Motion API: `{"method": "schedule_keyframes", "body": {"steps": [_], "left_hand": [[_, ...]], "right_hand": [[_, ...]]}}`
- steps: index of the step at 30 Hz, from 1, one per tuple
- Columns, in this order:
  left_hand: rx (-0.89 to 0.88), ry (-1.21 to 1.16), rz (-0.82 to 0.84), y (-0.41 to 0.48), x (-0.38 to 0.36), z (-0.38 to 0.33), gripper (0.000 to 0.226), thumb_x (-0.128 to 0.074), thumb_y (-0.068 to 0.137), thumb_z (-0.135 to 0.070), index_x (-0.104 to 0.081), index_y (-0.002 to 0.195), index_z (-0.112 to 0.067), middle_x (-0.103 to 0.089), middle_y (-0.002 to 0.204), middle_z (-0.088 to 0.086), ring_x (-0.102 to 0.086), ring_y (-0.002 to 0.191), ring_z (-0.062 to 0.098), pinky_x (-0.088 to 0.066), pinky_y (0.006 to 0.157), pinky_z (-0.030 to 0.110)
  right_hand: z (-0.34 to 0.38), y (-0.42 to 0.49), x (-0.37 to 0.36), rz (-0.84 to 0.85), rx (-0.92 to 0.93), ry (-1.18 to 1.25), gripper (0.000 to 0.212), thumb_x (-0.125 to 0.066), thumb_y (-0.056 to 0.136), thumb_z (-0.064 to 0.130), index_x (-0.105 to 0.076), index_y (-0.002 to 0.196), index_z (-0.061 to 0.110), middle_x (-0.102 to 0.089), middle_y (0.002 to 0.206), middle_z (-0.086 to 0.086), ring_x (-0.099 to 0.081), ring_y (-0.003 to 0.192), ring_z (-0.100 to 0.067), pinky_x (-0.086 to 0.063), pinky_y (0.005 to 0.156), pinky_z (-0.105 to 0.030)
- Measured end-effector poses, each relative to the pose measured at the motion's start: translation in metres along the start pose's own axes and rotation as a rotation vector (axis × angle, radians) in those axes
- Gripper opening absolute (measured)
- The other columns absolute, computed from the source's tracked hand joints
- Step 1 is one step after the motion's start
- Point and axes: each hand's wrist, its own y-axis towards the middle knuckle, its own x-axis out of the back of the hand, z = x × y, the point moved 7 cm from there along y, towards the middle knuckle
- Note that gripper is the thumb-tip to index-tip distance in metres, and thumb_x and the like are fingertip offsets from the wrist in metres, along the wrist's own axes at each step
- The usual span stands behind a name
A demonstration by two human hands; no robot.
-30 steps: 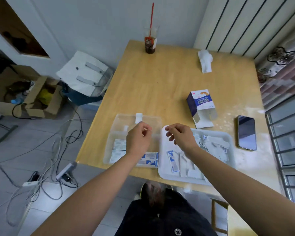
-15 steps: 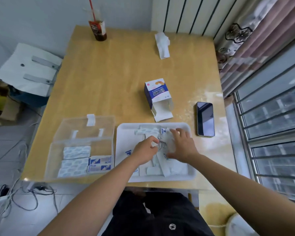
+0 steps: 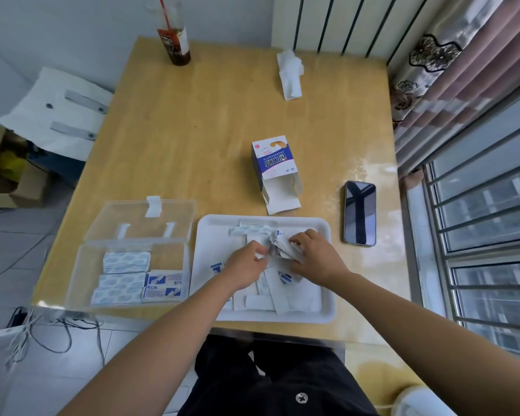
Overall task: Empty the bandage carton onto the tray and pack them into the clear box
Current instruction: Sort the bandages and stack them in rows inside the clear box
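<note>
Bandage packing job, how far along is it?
Done: the carton lies open on the table, seemingly emptied; stacks sit in the clear box. In hand: left hand and right hand grip a bunch of bandages over the tray. Left: loose bandages on the tray to pack.

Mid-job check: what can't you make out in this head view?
Head view:
- Loose bandages left on the tray: count hidden under the left hand and right hand.
- Left hand's grip: its knuckles hide the fingertips.
- Carton interior: too foreshortened to tell if empty.
- Cup: top cut off by frame edge.
</note>
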Motion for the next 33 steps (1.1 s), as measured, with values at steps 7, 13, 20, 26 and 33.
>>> {"method": "schedule_keyframes", "body": {"steps": [7,13,20,26,33], "left_hand": [[0.009,-0.106,-0.007,-0.003,-0.003,-0.004,0.018,-0.046,0.096,-0.023,-0.054,0.111,-0.019,-0.058,0.100,0.004,-0.060,0.071,0.016,-0.049,0.074,0.030],[0.011,-0.241,-0.078,-0.004,-0.006,-0.013,0.019,-0.044,0.093,-0.012,-0.061,0.086,-0.011,-0.057,0.079,0.009,-0.057,0.064,0.018,-0.044,0.067,0.029],[0.033,-0.549,-0.195,-0.002,-0.008,-0.032,0.017,-0.054,0.093,-0.024,-0.061,0.104,-0.014,-0.061,0.089,0.004,-0.058,0.079,0.019,-0.052,0.081,0.036],[0.136,-0.879,-0.063,-0.007,-0.017,-0.032,0.018,-0.054,0.094,-0.015,-0.067,0.107,-0.012,-0.070,0.101,0.014,-0.066,0.084,0.025,-0.055,0.080,0.039],[0.146,-0.973,0.019,-0.008,-0.012,-0.025,0.026,-0.048,0.097,-0.008,-0.061,0.120,-0.012,-0.068,0.108,0.013,-0.067,0.086,0.025,-0.056,0.075,0.039]], "right_hand": [[0.006,0.002,0.004,-0.043,-0.008,-0.061,0.028,-0.057,0.084,0.021,-0.057,0.109,0.006,-0.050,0.099,-0.007,-0.047,0.094,-0.024,-0.035,0.063,-0.030],[0.009,0.000,0.019,-0.143,0.018,0.031,0.018,-0.055,0.087,0.011,-0.050,0.070,0.008,-0.042,0.074,-0.003,-0.039,0.071,-0.021,-0.024,0.052,-0.029],[0.007,-0.004,0.031,-0.080,-0.092,0.547,0.018,-0.056,0.085,0.008,-0.055,0.069,0.001,-0.053,0.062,-0.006,-0.046,0.056,-0.016,-0.037,0.049,-0.021],[0.007,-0.008,0.009,0.206,-0.229,1.064,0.020,-0.053,0.093,0.007,-0.064,0.109,0.010,-0.070,0.108,-0.014,-0.068,0.096,-0.027,-0.056,0.085,-0.039],[0.021,-0.008,-0.002,0.241,-0.257,1.205,0.032,-0.046,0.095,0.008,-0.055,0.125,0.017,-0.067,0.115,-0.006,-0.065,0.103,-0.025,-0.054,0.082,-0.032]]}}
